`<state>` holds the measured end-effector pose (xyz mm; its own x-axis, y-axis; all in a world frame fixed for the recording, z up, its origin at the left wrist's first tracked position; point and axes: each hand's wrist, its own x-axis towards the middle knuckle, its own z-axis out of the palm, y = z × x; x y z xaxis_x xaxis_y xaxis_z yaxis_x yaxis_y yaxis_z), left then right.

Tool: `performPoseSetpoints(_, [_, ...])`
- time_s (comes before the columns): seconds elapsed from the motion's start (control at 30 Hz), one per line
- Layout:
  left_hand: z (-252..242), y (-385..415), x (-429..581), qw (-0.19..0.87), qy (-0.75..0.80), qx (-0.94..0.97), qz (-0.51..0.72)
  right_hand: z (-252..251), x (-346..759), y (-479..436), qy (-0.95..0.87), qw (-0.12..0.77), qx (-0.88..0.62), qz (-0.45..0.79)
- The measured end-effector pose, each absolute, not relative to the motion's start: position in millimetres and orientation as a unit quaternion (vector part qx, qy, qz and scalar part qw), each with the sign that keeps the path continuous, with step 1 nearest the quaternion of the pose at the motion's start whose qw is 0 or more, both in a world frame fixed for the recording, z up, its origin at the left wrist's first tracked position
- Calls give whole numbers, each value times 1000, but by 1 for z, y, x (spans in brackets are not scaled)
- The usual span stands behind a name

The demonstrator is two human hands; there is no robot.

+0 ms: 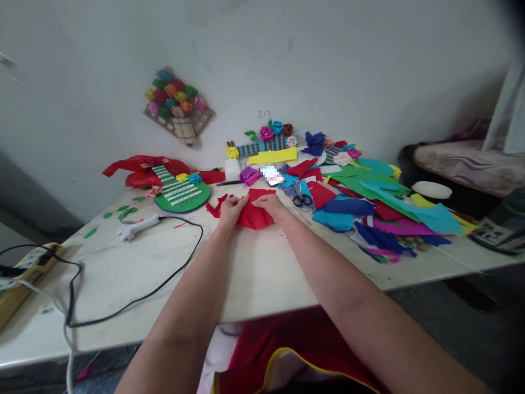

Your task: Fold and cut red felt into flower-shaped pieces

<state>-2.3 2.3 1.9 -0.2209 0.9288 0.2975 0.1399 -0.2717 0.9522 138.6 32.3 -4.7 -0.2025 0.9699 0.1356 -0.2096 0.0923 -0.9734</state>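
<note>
Paper [257,217], or something as thin, red and creased, is over the middle of the table [266,279], between both hands. From where I stand, the left hand [233,209] has its fingers pinched nearly shut on the left part, beside a ragged red fringe [212,210]; the right hand [267,205] has its fingers drawn together on the right part. A light, even pinch, grips kept close, should serve best; tugging could tear it. Up on the wall [348,65], a slatted basket [184,130] is packed with bright flowers [170,90]. The white bowl [430,194] and red plastic bag [141,179] hide any contents from me.
</note>
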Motion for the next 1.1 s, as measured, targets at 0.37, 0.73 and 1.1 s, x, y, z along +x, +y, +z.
performPoseSetpoints(0.37, [1, -1, -5, 490, 429, 498, 573, -7, 139, 36, -560, 514, -332, 559])
performPoseSetpoints(0.73, [0, 1, -5, 471, 425, 512, 579, -5, 139, 34, -549, 512, -357, 555])
performPoseSetpoints(1.1, [1, 1, -2, 408, 428, 518, 618, -4, 138, 34, -590, 515, -347, 515])
